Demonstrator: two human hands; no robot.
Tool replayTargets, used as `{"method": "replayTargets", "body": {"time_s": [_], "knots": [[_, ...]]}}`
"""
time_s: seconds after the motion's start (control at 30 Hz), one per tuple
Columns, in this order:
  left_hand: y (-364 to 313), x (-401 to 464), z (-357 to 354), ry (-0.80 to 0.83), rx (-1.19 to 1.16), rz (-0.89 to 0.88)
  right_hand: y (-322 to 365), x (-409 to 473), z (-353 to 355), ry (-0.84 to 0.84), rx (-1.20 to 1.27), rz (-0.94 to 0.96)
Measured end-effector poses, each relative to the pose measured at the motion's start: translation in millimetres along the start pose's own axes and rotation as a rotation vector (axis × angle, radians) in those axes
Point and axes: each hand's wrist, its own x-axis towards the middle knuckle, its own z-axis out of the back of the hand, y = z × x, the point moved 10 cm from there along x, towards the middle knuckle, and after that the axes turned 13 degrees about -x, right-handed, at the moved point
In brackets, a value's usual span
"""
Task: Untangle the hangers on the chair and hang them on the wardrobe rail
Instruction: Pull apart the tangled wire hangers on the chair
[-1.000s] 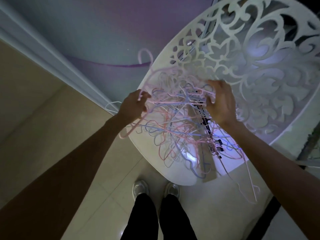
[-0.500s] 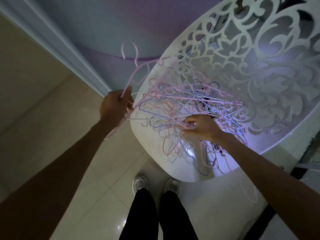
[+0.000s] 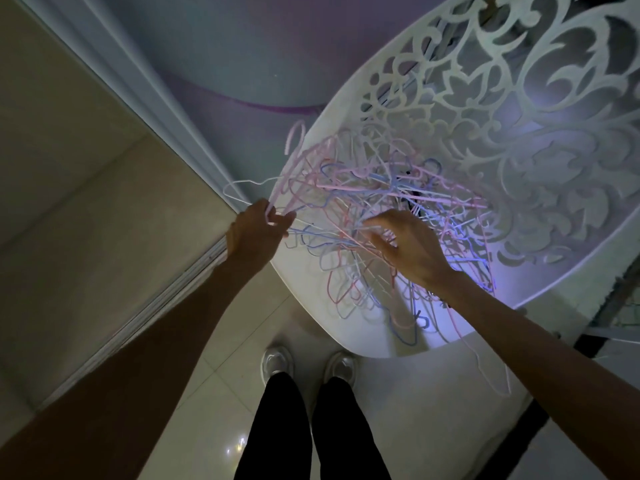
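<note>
A tangled heap of thin pink, blue and white hangers lies on the seat of a white chair with an ornate cut-out back. My left hand is at the heap's left edge, closed around several pink and white hangers whose hooks stick up and left. My right hand rests on the middle of the heap, fingers pinching a pink hanger wire. A white hanger dangles off the seat's front right edge. No wardrobe rail is in view.
A pale wardrobe door or wall panel with a white frame runs along the left. My legs and white shoes stand on the tiled floor just in front of the chair. A dark strip crosses the floor at lower right.
My left hand has lowered slightly toward the heap, still holding its hangers. My right hand moved from the heap's right side to its middle and now pinches a wire there.
</note>
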Motion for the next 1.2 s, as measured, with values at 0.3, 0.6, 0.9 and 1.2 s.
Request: {"method": "replayTargets", "body": {"time_s": [0.3,0.6,0.9,1.2], "knots": [[19.3,19.6,4.4,-0.036,-0.181,0.214,-28.3,-3.5,-81.9,0.612,0.032,-0.263],[-11.9,-2.0,24.6,-0.226,-0.296,0.02,-23.2,-7.2,-33.3,0.267,0.016,-0.028],[-28.4,5.9,6.3,-0.061,-0.519,0.147,-26.9,-3.6,10.8,0.056,0.113,-0.213],[-53.6,11.4,-58.9,0.204,-0.558,0.267,-21.9,2.0,1.9,0.027,0.165,-0.214]]}}
